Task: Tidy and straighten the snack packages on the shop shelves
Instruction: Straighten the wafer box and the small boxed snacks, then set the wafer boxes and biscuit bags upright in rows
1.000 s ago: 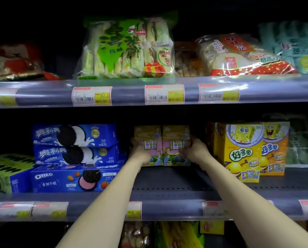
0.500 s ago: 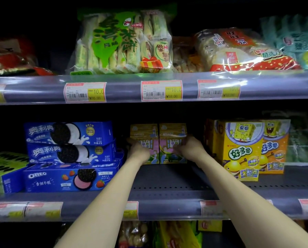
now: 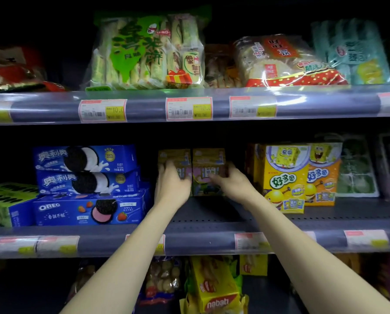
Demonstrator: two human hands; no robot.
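Two small yellow-and-pink snack boxes stand side by side at the back of the middle shelf (image 3: 212, 225): the left box (image 3: 185, 156) and the right box (image 3: 208, 157). My left hand (image 3: 171, 181) lies against the front of the left box, fingers spread and pointing up. My right hand (image 3: 231, 181) holds the right box at its right edge, thumb across the front. Both hands hide the lower fronts of the boxes.
Three blue Oreo boxes (image 3: 87, 184) are stacked to the left, with a green box (image 3: 1, 205) beside them. Yellow and orange cartoon boxes (image 3: 284, 177) stand to the right. Rice-cracker bags (image 3: 144, 51) fill the top shelf (image 3: 144, 109). More snacks (image 3: 212, 288) sit below.
Both hands have slid from the outer sides of the two boxes up and inward onto their fronts. The boxes stay together, further back on the shelf.
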